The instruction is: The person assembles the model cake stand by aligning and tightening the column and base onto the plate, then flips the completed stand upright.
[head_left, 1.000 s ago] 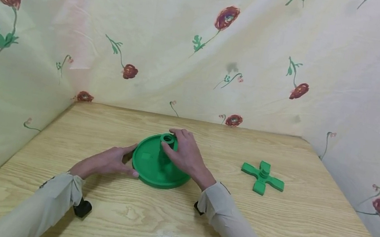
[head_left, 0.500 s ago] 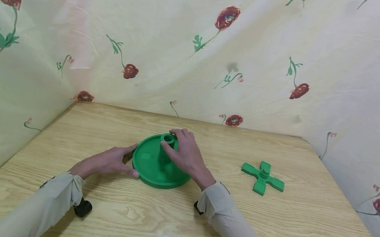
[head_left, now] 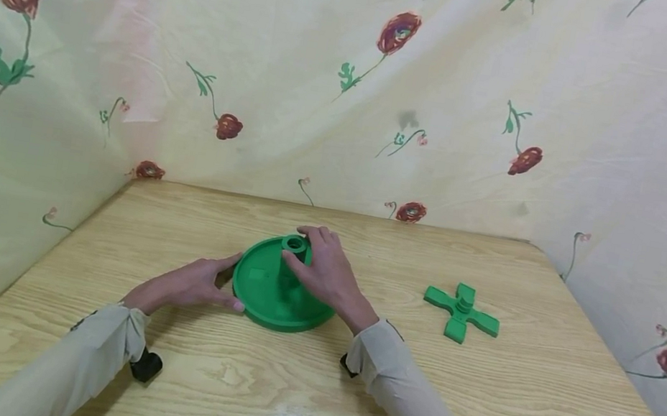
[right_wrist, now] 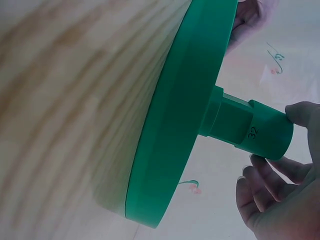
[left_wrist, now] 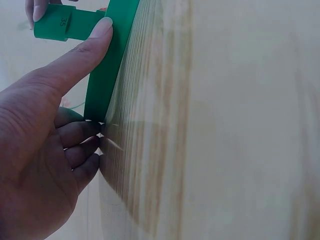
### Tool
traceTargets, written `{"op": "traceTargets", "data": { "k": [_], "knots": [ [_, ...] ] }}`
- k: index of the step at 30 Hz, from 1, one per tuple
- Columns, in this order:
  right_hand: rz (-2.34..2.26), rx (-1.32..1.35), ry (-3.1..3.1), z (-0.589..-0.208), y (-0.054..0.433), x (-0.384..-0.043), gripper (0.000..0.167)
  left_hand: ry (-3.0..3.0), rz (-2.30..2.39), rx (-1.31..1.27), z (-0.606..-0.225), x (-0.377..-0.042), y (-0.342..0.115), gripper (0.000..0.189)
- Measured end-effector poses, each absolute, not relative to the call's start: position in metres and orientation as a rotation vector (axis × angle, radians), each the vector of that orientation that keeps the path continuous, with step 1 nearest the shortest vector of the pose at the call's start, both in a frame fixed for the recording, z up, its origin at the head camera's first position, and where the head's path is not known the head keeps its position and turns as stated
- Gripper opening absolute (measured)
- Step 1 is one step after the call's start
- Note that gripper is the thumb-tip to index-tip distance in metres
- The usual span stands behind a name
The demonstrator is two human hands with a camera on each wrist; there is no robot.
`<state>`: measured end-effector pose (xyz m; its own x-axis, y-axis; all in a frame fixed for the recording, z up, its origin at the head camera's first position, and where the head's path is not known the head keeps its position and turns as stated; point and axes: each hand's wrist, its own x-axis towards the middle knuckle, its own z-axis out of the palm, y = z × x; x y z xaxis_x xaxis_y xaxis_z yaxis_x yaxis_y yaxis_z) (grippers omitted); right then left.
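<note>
A green round base (head_left: 261, 298) with a raised rim lies on the wooden table. From its middle rises a green hollow post (head_left: 292, 246); its side carries the mark 32 in the right wrist view. My left hand (head_left: 195, 282) holds the base's left edge, thumb on the near side of the rim (left_wrist: 107, 65) and fingers round toward the far side. With thumb and fingertips my right hand (head_left: 328, 270) grips the upper end of the post (right_wrist: 272, 131), its forearm crossing the base's right edge. A green four-armed cross piece (head_left: 461, 311) with a short central stub lies to the right.
The wooden table (head_left: 536, 415) stretches on both sides and in front of the base. Flower-printed cloth (head_left: 302, 72) encloses the back and sides. Black wrist devices (head_left: 145, 366) hang under the sleeves.
</note>
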<state>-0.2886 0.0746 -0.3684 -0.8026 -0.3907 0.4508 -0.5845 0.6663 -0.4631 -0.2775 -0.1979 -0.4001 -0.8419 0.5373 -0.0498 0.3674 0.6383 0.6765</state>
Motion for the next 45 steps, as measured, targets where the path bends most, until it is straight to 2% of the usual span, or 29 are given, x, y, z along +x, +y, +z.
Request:
{"op": "traceTargets", "data": {
  "k": [17,30,40,45],
  "knots": [
    [0.856,0.752,-2.574,-0.367,0.074,-0.286,0.048,2.639,0.974,0.726,-0.4,-0.277,-0.197,0.109],
    [0.854,0.773,-2.556,-0.367,0.074,-0.287,0.039,2.64,0.952,0.733,-0.398,-0.277,-0.196,0.109],
    [0.851,0.7,-2.624,-0.367,0.079,-0.281,0.054,2.647,0.943,0.712,-0.398,-0.276,-0.197,0.109],
    [0.918,0.689,-2.638,-0.365,0.096,-0.276,0.055,2.622,0.985,0.731,-0.399,-0.276,-0.197,0.11]
  ]
}}
